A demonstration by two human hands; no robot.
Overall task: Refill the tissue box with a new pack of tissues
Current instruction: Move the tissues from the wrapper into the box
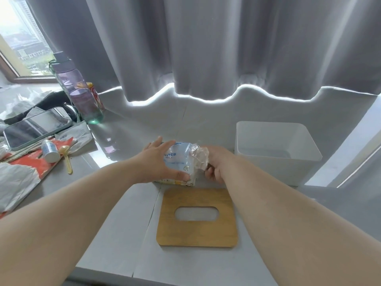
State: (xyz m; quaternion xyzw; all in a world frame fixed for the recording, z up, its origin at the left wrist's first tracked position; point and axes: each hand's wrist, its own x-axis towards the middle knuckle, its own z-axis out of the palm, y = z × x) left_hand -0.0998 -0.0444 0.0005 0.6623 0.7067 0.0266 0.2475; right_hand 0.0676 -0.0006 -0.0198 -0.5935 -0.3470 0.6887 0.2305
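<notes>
A tissue pack (pixel 181 159) in pale blue and white plastic wrap lies on the table's middle. My left hand (pixel 157 162) grips it from the left side, thumb on the near face. My right hand (pixel 214 165) pinches the crumpled clear wrap at the pack's right end. An open white tissue box (pixel 276 153) stands to the right, with nothing visible inside. Its wooden lid (pixel 198 236), with an oval slot, lies flat in front of the pack.
At the left are a purple water bottle (pixel 80 93), a red can behind it, a phone (pixel 37 126), a small white bottle (pixel 49 150), a yellow spoon (pixel 67 159) and papers. Grey curtains hang behind the table.
</notes>
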